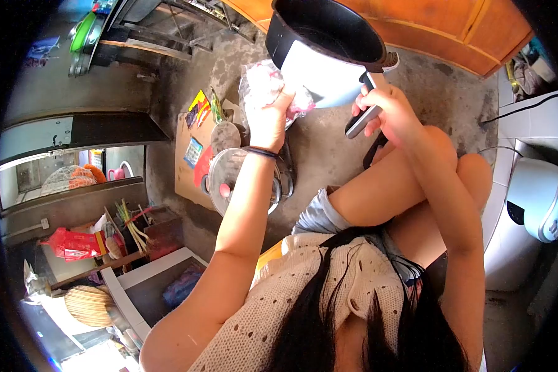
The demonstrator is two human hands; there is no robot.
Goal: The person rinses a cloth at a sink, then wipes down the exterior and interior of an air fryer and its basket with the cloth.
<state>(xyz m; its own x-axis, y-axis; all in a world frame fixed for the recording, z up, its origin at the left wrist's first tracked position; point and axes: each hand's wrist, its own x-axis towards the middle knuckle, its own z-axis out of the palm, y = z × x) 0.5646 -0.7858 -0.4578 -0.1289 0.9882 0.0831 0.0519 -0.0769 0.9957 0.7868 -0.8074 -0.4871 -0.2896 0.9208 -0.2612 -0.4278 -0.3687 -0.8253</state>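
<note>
My right hand (387, 111) is wrapped around the dark-and-silver handle (364, 121) of an air fryer basket (328, 74). The basket is black inside with a glossy pale front, and it is held up tilted. A crumpled white cloth with pinkish patches (260, 87) is bunched in my left hand (273, 121), by the basket's pale side; whether it presses on that surface I cannot tell. Most of my left fingers are hidden behind the cloth. Below my left forearm, a glass pot lid with a red knob (225, 190) shows on a pot near the floor.
A cardboard sheet (183, 173) with colourful packets lies on the concrete floor. Orange wooden cabinets (434, 25) stand beyond the basket. To the right is a pale-blue air fryer body or similar appliance (536, 192). Shelves with a red bag (77, 243) are at left.
</note>
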